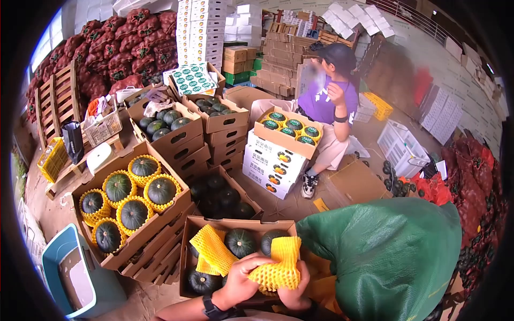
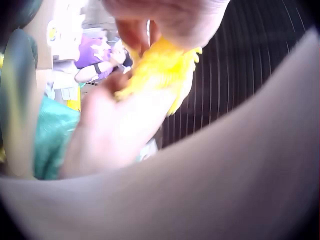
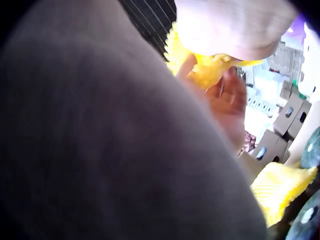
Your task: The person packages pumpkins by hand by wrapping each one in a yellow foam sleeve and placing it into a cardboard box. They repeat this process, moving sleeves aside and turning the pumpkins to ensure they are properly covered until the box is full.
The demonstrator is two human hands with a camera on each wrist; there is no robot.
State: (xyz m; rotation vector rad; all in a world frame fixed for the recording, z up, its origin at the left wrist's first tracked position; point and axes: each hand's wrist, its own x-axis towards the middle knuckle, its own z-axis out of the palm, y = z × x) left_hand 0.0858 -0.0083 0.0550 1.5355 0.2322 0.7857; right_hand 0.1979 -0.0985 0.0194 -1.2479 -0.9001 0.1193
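Both hands meet at a yellow foam net sleeve (image 1: 276,270) low in the head view, over the near edge of an open carton (image 1: 187,235). My left hand (image 1: 241,281) pinches its left side; my right hand (image 1: 295,286) grips its right side. In the left wrist view the yellow net (image 2: 165,65) lies between the fingers. More loose nets (image 1: 214,249) rest on dark green squashes (image 1: 241,242) in the carton. Whether anything is inside the held net cannot be told.
Left stands a carton of net-wrapped squashes (image 1: 134,213) on stacked cartons, beside a blue bin (image 1: 88,267). A green sack (image 1: 396,251) bulges at the right. Behind, a seated person in purple (image 1: 326,96) is beside a packed carton (image 1: 286,142).
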